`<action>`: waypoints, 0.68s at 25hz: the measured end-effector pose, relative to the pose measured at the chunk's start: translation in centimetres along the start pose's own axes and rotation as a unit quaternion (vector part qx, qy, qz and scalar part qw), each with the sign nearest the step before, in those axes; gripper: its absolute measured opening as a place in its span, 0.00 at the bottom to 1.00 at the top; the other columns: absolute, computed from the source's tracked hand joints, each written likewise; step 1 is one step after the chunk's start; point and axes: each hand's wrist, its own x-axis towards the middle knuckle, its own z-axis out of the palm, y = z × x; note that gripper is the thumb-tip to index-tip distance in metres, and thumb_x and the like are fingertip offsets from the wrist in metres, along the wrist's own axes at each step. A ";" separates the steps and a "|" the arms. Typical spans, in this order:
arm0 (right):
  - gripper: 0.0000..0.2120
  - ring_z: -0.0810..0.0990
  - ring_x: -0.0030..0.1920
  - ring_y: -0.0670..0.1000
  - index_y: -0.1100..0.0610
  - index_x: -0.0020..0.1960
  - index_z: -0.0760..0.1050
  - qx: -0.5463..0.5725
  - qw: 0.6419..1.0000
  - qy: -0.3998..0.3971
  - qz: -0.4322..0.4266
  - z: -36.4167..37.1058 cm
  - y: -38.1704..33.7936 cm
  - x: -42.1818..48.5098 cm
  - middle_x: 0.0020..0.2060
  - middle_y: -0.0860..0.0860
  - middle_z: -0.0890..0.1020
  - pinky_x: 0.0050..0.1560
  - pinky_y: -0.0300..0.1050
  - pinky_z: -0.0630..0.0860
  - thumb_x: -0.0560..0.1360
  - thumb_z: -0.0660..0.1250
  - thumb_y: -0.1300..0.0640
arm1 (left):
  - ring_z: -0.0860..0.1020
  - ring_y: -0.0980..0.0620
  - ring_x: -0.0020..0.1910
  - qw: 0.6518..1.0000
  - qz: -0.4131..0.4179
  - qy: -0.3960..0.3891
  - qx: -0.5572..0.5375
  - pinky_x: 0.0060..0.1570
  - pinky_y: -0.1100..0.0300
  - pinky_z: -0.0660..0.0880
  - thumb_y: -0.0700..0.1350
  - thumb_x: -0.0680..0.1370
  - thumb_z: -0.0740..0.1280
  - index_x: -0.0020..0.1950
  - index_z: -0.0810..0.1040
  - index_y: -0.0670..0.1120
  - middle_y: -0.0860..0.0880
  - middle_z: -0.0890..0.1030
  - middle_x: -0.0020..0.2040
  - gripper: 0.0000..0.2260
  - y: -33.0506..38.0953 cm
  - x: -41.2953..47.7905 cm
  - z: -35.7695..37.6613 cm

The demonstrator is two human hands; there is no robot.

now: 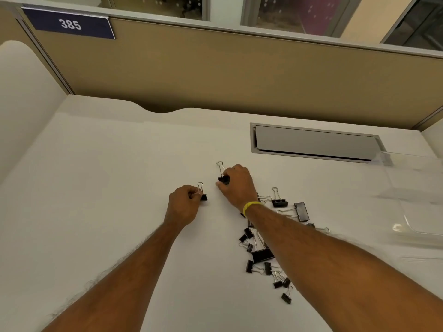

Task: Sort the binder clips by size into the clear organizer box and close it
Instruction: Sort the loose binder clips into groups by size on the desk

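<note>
On the desk (96, 188), the clip pile (263, 250) lies right of the left hand (183, 207). The organizer box (417, 200) sits further right, the cable hatch (314, 143) behind

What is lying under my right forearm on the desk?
Black binder clips of mixed sizes lie scattered on the white desk, partly under the right forearm. More show past its far side. The forearm hides any directly beneath it.
</note>
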 end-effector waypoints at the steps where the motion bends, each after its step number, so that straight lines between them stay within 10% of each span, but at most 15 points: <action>1: 0.16 0.71 0.57 0.57 0.59 0.55 0.77 -0.002 1.000 -0.002 0.003 0.3 0.2 0.9 0.53 0.55 0.76 0.57 0.53 0.72 0.74 0.69 0.49 | 0.78 0.54 0.45 1.000 -0.004 0.001 0.004 0.40 0.68 0.69 0.45 0.79 0.66 0.49 0.81 0.46 0.53 0.81 0.43 0.05 -0.1 0.3 0.3; 17: 0.15 0.72 0.57 0.53 0.58 0.60 0.76 0.094 0.990 0.077 -0.068 -1.5 1.7 -2.9 0.55 0.52 0.76 0.57 0.49 0.73 0.74 0.67 0.59 | 0.78 0.53 0.43 0.999 -0.017 0.012 0.028 0.45 0.62 0.71 0.45 0.77 0.68 0.47 0.82 0.45 0.51 0.81 0.42 0.05 -1.4 -1.0 0.3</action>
